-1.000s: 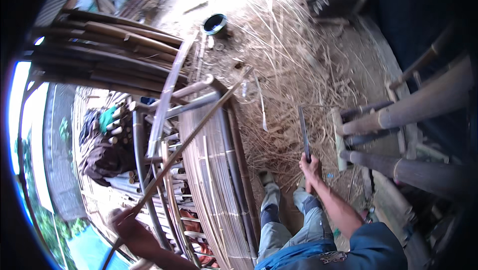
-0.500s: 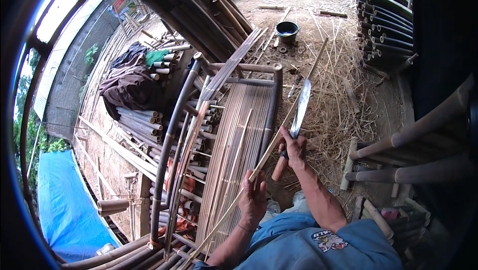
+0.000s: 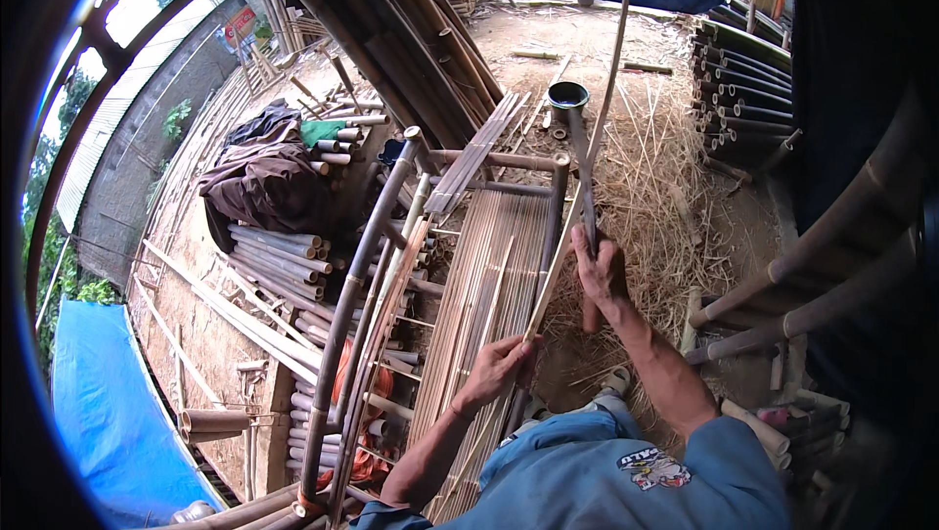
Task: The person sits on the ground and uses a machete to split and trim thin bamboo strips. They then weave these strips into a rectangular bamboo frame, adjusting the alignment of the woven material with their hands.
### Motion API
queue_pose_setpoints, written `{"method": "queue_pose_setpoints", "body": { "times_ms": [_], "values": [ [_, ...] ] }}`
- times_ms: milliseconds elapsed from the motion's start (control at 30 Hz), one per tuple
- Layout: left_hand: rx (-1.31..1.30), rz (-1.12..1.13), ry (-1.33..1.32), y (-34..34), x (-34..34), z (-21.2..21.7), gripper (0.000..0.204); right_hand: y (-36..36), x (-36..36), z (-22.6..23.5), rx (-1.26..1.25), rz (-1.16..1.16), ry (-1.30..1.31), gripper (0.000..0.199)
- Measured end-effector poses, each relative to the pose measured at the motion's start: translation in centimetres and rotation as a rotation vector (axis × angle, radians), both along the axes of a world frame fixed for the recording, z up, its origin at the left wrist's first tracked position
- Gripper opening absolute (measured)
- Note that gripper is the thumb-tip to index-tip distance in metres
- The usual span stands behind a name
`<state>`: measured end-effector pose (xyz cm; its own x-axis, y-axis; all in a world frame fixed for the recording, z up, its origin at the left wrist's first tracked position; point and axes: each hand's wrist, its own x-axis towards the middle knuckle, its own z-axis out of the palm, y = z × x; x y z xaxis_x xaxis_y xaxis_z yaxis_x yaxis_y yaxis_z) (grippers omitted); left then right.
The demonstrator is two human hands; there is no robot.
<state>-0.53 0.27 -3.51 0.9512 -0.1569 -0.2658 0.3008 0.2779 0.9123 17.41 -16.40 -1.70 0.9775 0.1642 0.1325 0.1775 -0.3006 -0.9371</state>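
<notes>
My left hand [image 3: 497, 370] pinches the lower part of a long, thin bamboo strip [image 3: 612, 75], which slants up and away toward the far yard. In my right hand [image 3: 603, 274] is a large knife; its wooden handle [image 3: 591, 317] shows below the fist and its blade [image 3: 587, 193] points away from me. The blade lies against or just beside the strip; I cannot tell whether it touches. Left of both hands, many narrow bamboo strips [image 3: 489, 276] lie side by side on a bamboo frame [image 3: 358, 266]. Another bundle of strips [image 3: 477, 154] rests across that frame's far end.
A dark bucket [image 3: 568, 95] stands beyond the knife. Shavings [image 3: 650, 207] cover the ground at right. Bamboo poles are stacked at far right [image 3: 743, 90] and left [image 3: 279, 256], the latter near a brown cloth [image 3: 264, 178]. A blue tarp [image 3: 122, 413] lies at lower left.
My left hand has moved up and slightly right along with the strip, which now stands steeper. My right hand has shifted slightly right and up, and the knife blade has turned to point more upright.
</notes>
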Motion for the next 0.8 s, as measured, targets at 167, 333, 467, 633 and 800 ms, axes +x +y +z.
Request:
{"method": "queue_pose_setpoints", "body": {
  "times_ms": [167, 333, 467, 633, 800],
  "values": [
    [0.373, 0.253, 0.027, -0.2, 1.2, 0.9, 0.033, -2.5, -1.0, 1.2, -0.464, 0.055, -0.682, 0.055],
    [0.688, 0.401, -0.108, -1.1, 1.7, 0.1, 0.031, -1.5, -5.1, -1.9, -0.495, 0.258, -0.874, 0.059],
    [0.748, 0.433, -0.089, -2.8, -0.2, 0.3, 0.032, -2.3, -1.4, -1.8, -0.499, 0.278, -0.627, 0.057],
    [0.876, 0.323, -0.128, -5.9, -5.9, 1.8, 0.015, -8.1, 10.4, -2.1, -0.592, 0.131, -0.389, 0.06],
    [1.07, 0.298, -0.172, -8.3, -12.5, 0.8, 0.019, -15.0, 20.1, -0.4, -0.631, 0.049, -0.258, 0.066]
  ]
}}
